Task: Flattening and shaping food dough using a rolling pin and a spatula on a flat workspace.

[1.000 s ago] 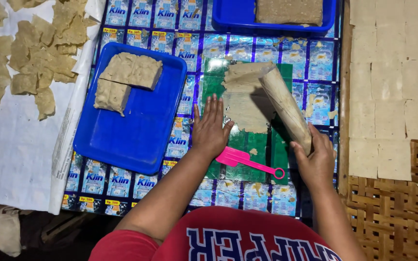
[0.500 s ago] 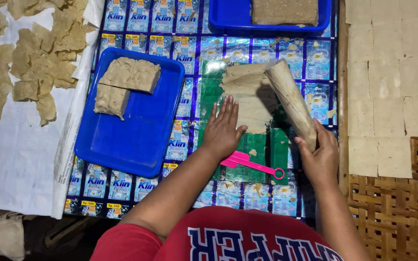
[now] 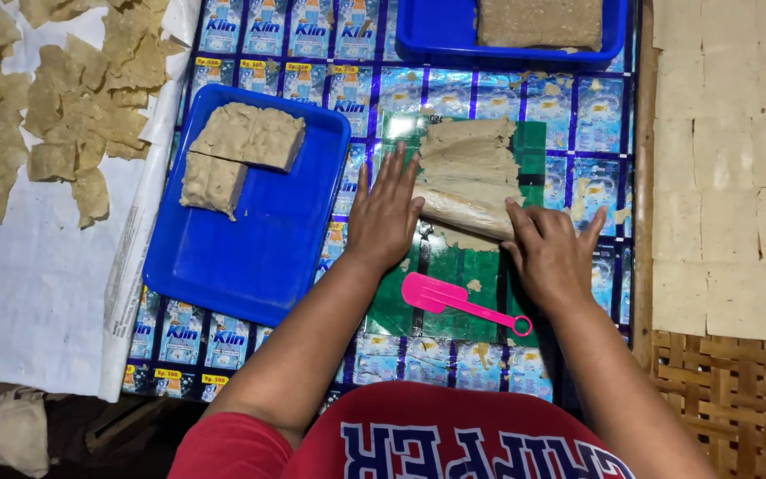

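A pale wooden rolling pin [image 3: 465, 215] lies crosswise on the near edge of a flattened beige dough sheet [image 3: 469, 161], which rests on a green plastic sheet [image 3: 454, 275]. My left hand [image 3: 385, 215] lies flat with fingers spread on the pin's left end. My right hand [image 3: 550, 253] presses with open fingers on its right end. A pink plastic scraper [image 3: 454, 302] lies on the green sheet just below both hands.
A blue tray [image 3: 250, 239] at left holds two blocks of beige dough [image 3: 237, 146]. Another blue tray [image 3: 507, 44] with a dough slab is at top. Thin dried pieces [image 3: 55, 115] lie on white cloth at left; square sheets [image 3: 729, 160] cover a woven mat at right.
The rolling pin, held slanted in my right hand before, now lies flat across the dough. Both hands have moved onto it, palms down.
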